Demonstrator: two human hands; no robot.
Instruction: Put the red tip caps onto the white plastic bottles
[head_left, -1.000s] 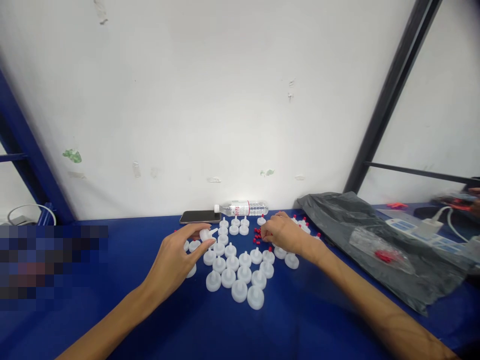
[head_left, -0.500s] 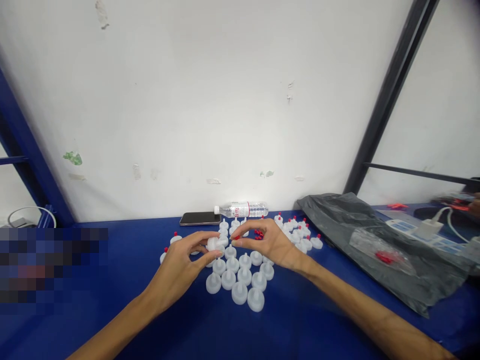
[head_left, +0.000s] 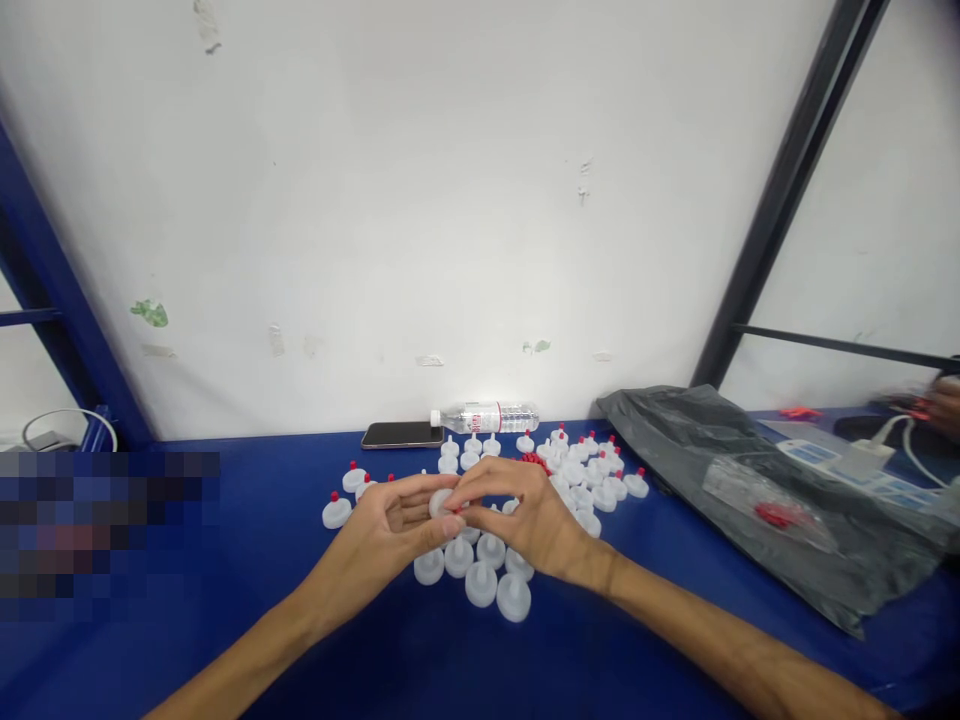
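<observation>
My left hand [head_left: 401, 525] is closed around a white nozzle cap [head_left: 440, 502], tilted with its spout toward the right. Against that spout, my right hand [head_left: 521, 505] pinches a small red tip [head_left: 458, 511], mostly covered by the fingers. Below the hands, several white nozzle caps [head_left: 481, 584] stand spout up without red tips. Behind the right hand lies a pile of red tips [head_left: 535, 461]. Red-tipped caps [head_left: 604, 497] cluster at the right, and a few more red-tipped caps [head_left: 337, 512] stand left of my left hand.
A phone [head_left: 403, 434] and a clear plastic bottle [head_left: 491, 416] lie along the wall on the blue table [head_left: 247, 540]. At the right, a grey plastic bag [head_left: 675, 450] carries a clear pouch of red pieces [head_left: 772, 508]. Power strips [head_left: 806, 455] and another person's hand [head_left: 943, 405] are beyond it.
My right hand has brought the red tip down and left onto the spout of the held cap. Both hands now meet, slightly lower and nearer to me.
</observation>
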